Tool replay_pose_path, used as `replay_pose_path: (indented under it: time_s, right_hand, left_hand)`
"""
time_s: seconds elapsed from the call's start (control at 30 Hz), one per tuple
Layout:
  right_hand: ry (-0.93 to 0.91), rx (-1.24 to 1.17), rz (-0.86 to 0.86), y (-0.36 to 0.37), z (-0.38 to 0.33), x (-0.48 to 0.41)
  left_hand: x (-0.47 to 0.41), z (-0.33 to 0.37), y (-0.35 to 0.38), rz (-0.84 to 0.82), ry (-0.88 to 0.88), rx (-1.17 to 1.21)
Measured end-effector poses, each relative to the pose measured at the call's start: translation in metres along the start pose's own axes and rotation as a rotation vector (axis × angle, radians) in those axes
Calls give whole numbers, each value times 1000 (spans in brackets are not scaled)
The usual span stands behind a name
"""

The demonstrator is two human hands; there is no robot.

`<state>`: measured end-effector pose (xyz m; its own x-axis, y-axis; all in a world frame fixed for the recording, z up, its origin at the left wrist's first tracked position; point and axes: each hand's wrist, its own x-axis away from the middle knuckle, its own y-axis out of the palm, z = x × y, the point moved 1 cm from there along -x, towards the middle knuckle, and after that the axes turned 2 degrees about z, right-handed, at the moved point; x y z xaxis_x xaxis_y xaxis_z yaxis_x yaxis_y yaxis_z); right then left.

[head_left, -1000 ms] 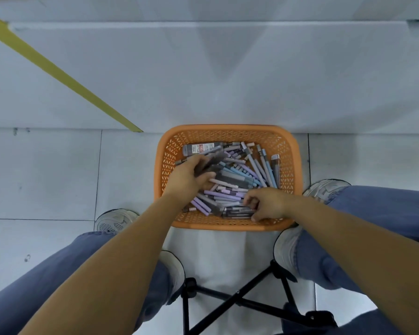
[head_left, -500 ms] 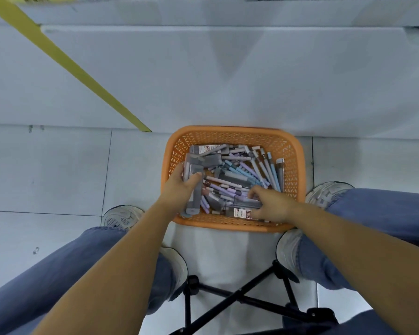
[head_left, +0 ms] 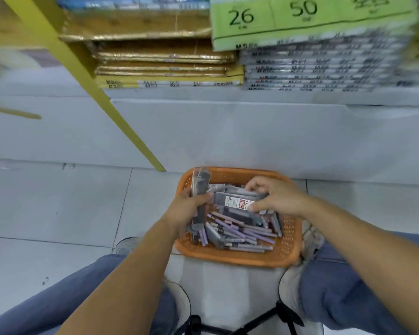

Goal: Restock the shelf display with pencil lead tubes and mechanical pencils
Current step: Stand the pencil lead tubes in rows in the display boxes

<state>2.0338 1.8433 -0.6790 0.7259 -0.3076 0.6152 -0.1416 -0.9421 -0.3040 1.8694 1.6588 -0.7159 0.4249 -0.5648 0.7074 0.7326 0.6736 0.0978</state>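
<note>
**Orange basket: both hands on lead tubes**

Orange plastic basket [head_left: 237, 258] sits on the tiled floor [head_left: 58, 201], just in front of the white base of a shelf [head_left: 228, 131]. Count: one basket, two hands.

Left hand [head_left: 188, 210]: curled round a bundle of grey lead tubes [head_left: 202, 180] over the basket's left edge. The bundle's long axis runs away from the person. Its far end is above the far rim and its near end is below the palm. At least two tubes; blur prevents an exact count.

Right hand [head_left: 279, 199]: fingers [head_left: 254, 186] on top and thumb beneath, pinching a flat grey stack of tubes [head_left: 228, 199] with a white-and-red label. The long axis lies crosswise, left to right. The free end points at the left hand and lies just beside its thumb. Whether the two lots touch: cannot tell. Number in the stack: cannot tell.

Hands are near each other but not joined, both over the basket's far half.

Mechanical pencils [head_left: 242, 229]: purple and lilac, in a loose heap in the basket below the right hand. Most slant from far-left to near-right. Well over ten; overlap prevents a true count.

Shelf above: gold packs [head_left: 162, 59] on the left, grey packs [head_left: 312, 66] on the right, and a green label [head_left: 300, 18] reading 26 and 50.
</note>
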Motion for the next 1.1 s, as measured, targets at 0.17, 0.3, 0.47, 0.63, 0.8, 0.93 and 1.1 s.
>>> replay_pose_path:
  time_s: [0.17, 0.3, 0.47, 0.63, 0.8, 0.93, 1.1]
  right_hand:
    - [-146, 47, -31, -43, -82, 49]
    - [-292, 137, 39, -61, -142, 91]
    - [-498, 164, 146, -82, -205, 141]
    - [-695, 224, 254, -103, -267, 181]
    - [-833, 252, 281, -119, -326, 210]
    - [-907, -93, 437, -117, -345, 202]
    - [-898, -428, 420, -111, -343, 175]
  left_hand:
    - [48, 78, 13, -103, 209, -87]
    - [97, 127, 31, -190, 300, -237]
    - [153, 171, 37, -305, 390, -80]
    - [201, 229, 40, -449, 465, -104]
    - [234, 280, 43, -377, 620, -104]
    - [235, 301, 43, -248, 758, 88]
    - [219, 303, 43, -240, 827, 283]
